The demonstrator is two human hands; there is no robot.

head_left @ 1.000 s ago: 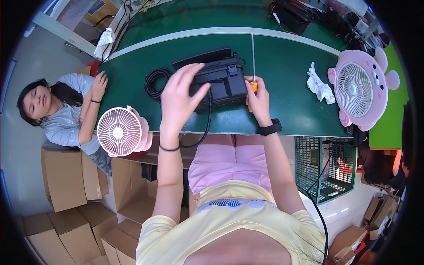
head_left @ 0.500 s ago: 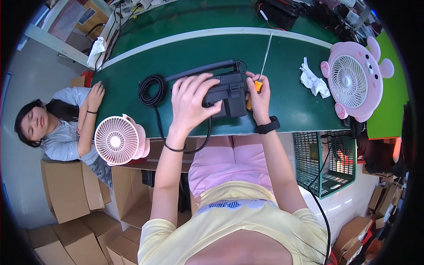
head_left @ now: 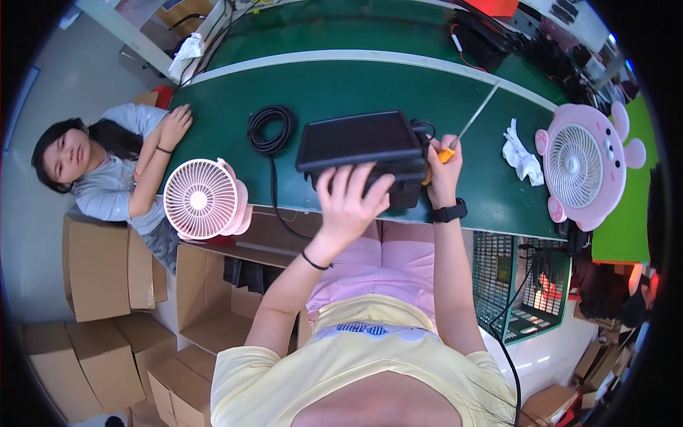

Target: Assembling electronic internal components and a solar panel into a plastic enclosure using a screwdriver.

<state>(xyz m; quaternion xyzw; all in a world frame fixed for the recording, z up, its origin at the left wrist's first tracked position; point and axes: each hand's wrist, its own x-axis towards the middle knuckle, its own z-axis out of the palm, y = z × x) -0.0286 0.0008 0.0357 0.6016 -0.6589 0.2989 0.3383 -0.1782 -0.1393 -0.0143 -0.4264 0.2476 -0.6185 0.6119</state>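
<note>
On the green workbench in front of me sits a black box-shaped device (head_left: pixel 402 186) with a flat, dark, framed panel (head_left: pixel 359 141) on its upper side. My left hand (head_left: pixel 351 193) grips its near side, fingers spread along the panel's lower edge. Beside its right end, my right hand (head_left: pixel 445 174) is closed round a screwdriver (head_left: pixel 447 154) with an orange handle. The long shaft points away to the upper right. A coiled black cable (head_left: pixel 270 129) lies left of the device, its tail dropping over the bench's near edge.
A small pink fan (head_left: pixel 200 199) stands at the left, near a person (head_left: pixel 114 171) leaning on the bench. Crumpled white tissue (head_left: pixel 521 153) and a pink animal-shaped fan (head_left: pixel 575 165) are at the right. Below are cardboard boxes (head_left: pixel 99 267) and a green crate (head_left: pixel 491 281).
The panel, seen nearly edge-on behind the device before, now shows its broad face on top. My left hand has moved from over the device to its near side. The view has shifted slightly.
</note>
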